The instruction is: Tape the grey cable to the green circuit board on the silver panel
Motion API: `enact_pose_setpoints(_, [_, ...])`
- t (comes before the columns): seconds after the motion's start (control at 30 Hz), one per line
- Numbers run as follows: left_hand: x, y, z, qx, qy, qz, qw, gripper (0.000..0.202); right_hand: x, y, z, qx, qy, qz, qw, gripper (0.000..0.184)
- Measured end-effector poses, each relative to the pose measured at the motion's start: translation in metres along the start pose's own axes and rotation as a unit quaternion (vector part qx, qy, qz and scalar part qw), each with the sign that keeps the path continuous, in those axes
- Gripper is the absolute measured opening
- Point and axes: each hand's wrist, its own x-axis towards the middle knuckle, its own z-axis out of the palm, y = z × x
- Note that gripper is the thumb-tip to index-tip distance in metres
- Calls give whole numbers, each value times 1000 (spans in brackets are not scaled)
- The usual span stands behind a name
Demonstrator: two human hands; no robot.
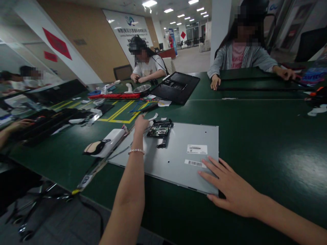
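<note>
A flat grey metal panel [178,177] with barcode labels lies on the green table; it looks like the back of a display panel. My right hand [227,187] rests on its near right corner, fingers spread and pressed to the metal. Over the panel's far left part reaches my left hand [141,124], with fingers curled closed; what they grip, if anything, is hidden. Just right of it, a circuit board in a black plastic frame [159,130] sits on the panel. Small strips of white paper [153,117] lie beyond the left hand.
A white box-like item [112,141] and a long strip of cables [95,170] lie left of the panel. Farther back are a black plastic cover [176,87], loose wires [140,106] and a red strip [112,96]. Two people sit across the table [255,136]; another person's hand [21,125] shows at left.
</note>
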Motion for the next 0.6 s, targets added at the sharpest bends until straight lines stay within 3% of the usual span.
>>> enact_pose_setpoints(0.33, [7,-21,-24,135,-110,-92,980,44,-9,0,-5,2,-6,4,1000,63])
enact_pose_setpoints(0.6, [-4,-19,-28,173,-111,-96,974,34,-32,6,-12,75,-26,48,996,67])
